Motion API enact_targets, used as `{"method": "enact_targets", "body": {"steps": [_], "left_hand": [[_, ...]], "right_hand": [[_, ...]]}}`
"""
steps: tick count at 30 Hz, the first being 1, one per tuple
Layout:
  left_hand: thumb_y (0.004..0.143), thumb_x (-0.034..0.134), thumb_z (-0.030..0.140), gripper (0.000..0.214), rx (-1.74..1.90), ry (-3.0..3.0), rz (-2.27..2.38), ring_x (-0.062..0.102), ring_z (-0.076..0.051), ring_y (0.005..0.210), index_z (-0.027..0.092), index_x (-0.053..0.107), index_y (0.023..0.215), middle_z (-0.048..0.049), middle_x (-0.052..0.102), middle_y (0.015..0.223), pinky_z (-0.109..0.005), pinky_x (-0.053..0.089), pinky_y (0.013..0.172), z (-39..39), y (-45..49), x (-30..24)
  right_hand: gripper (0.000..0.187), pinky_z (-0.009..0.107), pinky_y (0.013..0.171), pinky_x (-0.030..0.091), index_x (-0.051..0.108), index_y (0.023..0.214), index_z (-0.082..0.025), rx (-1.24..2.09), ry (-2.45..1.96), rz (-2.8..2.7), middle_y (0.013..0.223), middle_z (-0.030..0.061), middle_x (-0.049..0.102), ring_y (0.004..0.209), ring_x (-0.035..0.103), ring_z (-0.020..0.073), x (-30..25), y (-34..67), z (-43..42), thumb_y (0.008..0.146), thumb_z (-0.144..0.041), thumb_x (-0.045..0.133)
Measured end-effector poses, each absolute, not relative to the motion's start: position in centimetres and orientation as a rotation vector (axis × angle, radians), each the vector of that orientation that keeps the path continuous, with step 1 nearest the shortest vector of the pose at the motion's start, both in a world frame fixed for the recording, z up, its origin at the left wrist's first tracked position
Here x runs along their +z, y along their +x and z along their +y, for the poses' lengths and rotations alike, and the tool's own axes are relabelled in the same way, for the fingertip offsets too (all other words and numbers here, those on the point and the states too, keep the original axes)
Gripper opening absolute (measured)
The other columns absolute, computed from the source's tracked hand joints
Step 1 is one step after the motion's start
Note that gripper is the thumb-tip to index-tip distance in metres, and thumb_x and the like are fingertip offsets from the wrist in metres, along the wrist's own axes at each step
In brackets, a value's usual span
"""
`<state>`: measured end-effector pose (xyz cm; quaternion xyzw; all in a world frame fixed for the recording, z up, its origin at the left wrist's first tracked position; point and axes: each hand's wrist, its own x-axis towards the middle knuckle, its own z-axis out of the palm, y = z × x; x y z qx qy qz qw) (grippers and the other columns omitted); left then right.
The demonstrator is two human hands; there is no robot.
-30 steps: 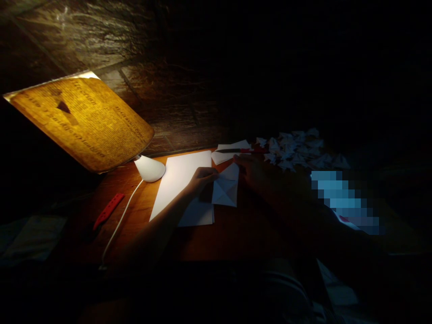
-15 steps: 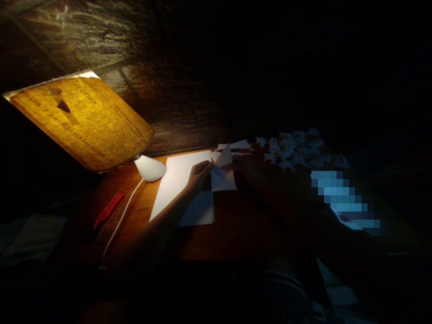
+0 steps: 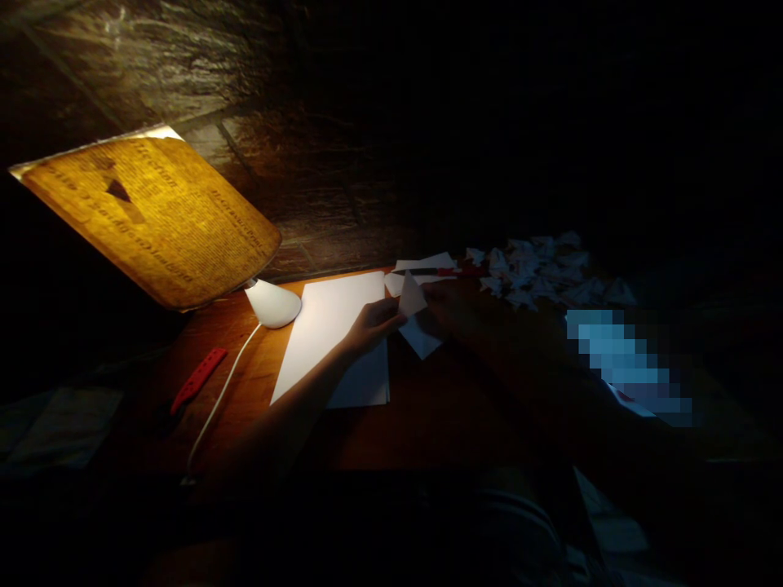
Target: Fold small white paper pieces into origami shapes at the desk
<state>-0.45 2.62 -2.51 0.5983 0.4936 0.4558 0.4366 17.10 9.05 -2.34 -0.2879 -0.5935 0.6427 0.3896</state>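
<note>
A small folded sheet of white paper (image 3: 422,338) is held up between my two hands, tilted with one corner pointing down. My left hand (image 3: 370,320) grips its left side, thumb and fingers closed. On the other side, my right hand (image 3: 445,303) is in deep shadow, its fingers closed at the paper's upper right edge. Beneath my left wrist lies a stack of white paper (image 3: 342,306). Just behind the folded sheet are loose paper pieces (image 3: 428,262) and a knife-like tool (image 3: 449,272) with a red handle and dark blade.
A lamp (image 3: 272,304) with a printed shade (image 3: 152,220) stands at left, its white cord (image 3: 223,399) running forward. Near it lies a red tool (image 3: 199,379). Several folded paper shapes (image 3: 538,269) are heaped at back right, before a bright pixelated object (image 3: 624,359). A stone wall (image 3: 263,163) rises behind.
The folded paper has turned and shifted slightly right; its lower edge now shows as a downward point. My left hand has moved a little right with it.
</note>
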Motion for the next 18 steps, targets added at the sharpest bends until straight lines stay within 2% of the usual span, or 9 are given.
{"method": "enact_targets", "body": {"steps": [3, 6, 10, 14, 18], "left_hand": [[0.057, 0.093, 0.051, 0.06, 1.124, 1.495, 1.175, 0.061, -0.018, 0.08, 0.014, 0.067, 0.096, -0.0052, 0.067, 0.085, -0.026, 0.046, 0.069, 2.46, -0.38, -2.79], [0.055, 0.095, 0.044, 0.062, 1.11, 1.553, 1.248, 0.063, -0.021, 0.088, 0.013, 0.067, 0.102, -0.0079, 0.07, 0.094, -0.028, 0.049, 0.075, 2.42, -0.49, -3.07], [0.065, 0.089, 0.048, 0.049, 1.174, 1.57, 1.316, 0.061, -0.017, 0.081, 0.014, 0.067, 0.094, -0.0042, 0.068, 0.087, -0.024, 0.046, 0.071, 2.66, -0.84, -3.19], [0.076, 0.075, 0.06, 0.05, 1.312, 1.403, 1.241, 0.062, -0.016, 0.077, 0.014, 0.07, 0.096, -0.0042, 0.069, 0.084, -0.025, 0.047, 0.069, 2.72, -0.84, -3.08], [0.072, 0.077, 0.059, 0.048, 1.367, 1.253, 1.285, 0.061, -0.017, 0.07, 0.014, 0.071, 0.087, -0.0033, 0.069, 0.074, -0.026, 0.047, 0.064, 2.62, -0.67, -2.97]], "right_hand": [[0.007, 0.03, 0.06, 0.046, 0.064, 0.062, -0.022, 1.592, -0.742, -1.572, 0.063, -0.0009, 0.064, 0.065, 0.058, 0.018, -2.3, 17.32, 8.98, 0.063, -0.019, 0.071], [0.01, 0.03, 0.063, 0.046, 0.066, 0.063, -0.022, 1.5, -0.767, -1.627, 0.065, -0.0011, 0.064, 0.067, 0.058, 0.0178, -2.34, 17.45, 8.96, 0.06, -0.014, 0.07], [0.013, 0.032, 0.066, 0.047, 0.066, 0.067, -0.021, 1.477, -0.806, -1.64, 0.069, 0.0004, 0.066, 0.072, 0.06, 0.0199, -2.24, 17.5, 8.96, 0.061, -0.015, 0.076], [0.02, 0.037, 0.074, 0.051, 0.066, 0.073, -0.021, 1.523, -0.741, -1.608, 0.078, 0.0031, 0.07, 0.08, 0.064, 0.0226, -1.83, 17.42, 8.69, 0.063, -0.026, 0.083], [0.019, 0.035, 0.072, 0.051, 0.067, 0.076, -0.024, 1.551, -0.711, -1.6, 0.078, 0.0013, 0.07, 0.078, 0.063, 0.0212, -1.7, 17.42, 8.39, 0.064, -0.028, 0.082]]}}
